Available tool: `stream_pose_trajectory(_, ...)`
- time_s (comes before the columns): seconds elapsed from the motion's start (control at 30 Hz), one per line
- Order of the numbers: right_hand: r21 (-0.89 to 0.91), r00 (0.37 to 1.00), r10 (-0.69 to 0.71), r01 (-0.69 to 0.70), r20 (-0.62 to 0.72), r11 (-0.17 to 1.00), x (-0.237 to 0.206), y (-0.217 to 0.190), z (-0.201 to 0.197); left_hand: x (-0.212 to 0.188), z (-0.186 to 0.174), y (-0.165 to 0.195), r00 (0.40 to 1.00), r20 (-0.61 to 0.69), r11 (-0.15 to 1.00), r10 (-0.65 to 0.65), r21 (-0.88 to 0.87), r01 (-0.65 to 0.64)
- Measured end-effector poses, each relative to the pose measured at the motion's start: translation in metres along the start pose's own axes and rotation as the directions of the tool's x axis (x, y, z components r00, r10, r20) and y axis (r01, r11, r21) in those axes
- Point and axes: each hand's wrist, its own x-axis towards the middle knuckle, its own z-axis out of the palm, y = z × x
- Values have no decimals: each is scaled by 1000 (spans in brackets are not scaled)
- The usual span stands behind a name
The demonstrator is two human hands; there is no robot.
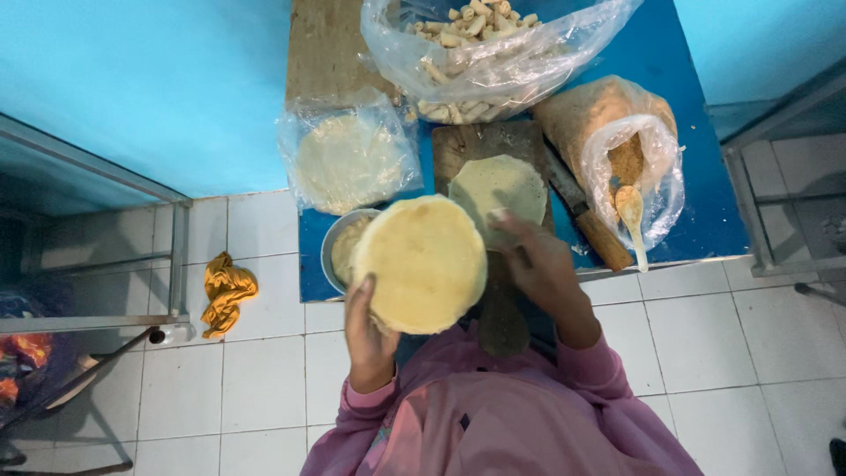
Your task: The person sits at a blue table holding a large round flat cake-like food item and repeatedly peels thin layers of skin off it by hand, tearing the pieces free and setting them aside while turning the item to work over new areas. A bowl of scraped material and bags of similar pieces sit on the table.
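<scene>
My left hand (366, 330) holds up a stack of round, pale yellow thin wrappers (421, 263), thumb on its lower left edge. My right hand (539, 263) touches the stack's right side, its fingertips over a single round wrapper (499, 187) that lies flat on a wooden cutting board (480, 141). Below the stack, a metal bowl (339, 242) with pale filling is partly hidden.
On the blue table (696, 220): a clear bag of wrappers (348, 159), a large bag of rolled pieces (485, 53), a bag of brown crumbs with a wooden spoon (632, 211), and a knife (586, 220). An orange cloth (226, 291) lies on the white tiled floor.
</scene>
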Motion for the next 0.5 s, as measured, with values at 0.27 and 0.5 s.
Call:
stream_pose_trajectory(0.27,324,993,-118,113,-4,939,-5,-49,-23,9,25,-35,944,311,994,-108,51,97)
stream_pose_trajectory(0.5,436,985,-117,53,123,898,2,-60,-6,7,36,-29,940,314,990,-136,83,116)
